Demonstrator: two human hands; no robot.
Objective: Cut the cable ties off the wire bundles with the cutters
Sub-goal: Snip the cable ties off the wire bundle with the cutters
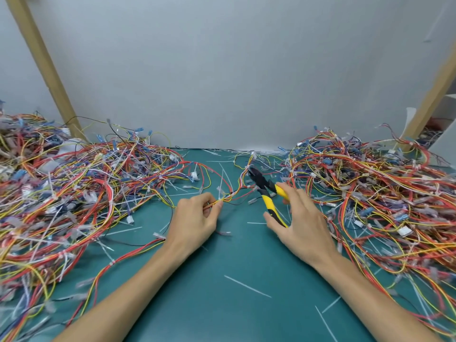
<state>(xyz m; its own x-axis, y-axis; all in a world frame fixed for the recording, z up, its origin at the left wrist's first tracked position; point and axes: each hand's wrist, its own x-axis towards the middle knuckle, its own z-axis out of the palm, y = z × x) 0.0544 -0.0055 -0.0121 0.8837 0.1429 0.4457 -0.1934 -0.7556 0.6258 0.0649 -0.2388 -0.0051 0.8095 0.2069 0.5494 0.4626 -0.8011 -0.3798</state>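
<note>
My left hand (pixel 196 219) pinches a thin bundle of red and yellow wires (pixel 237 190) between thumb and fingers, just above the green mat. A whitish cable tie (pixel 220 191) sits on that bundle right beyond my fingertips. My right hand (pixel 299 219) grips the yellow-and-black handles of the cutters (pixel 265 191). Their black jaws point up and left, close to the wires near the far end of the bundle, a hand's width right of the tie.
A large heap of tangled wire bundles (pixel 74 188) fills the left side and another heap (pixel 375 188) the right. Cut white tie pieces (pixel 246 286) lie scattered on the green mat (pixel 222 304). A grey wall and two slanted wooden posts (pixel 47 67) stand behind.
</note>
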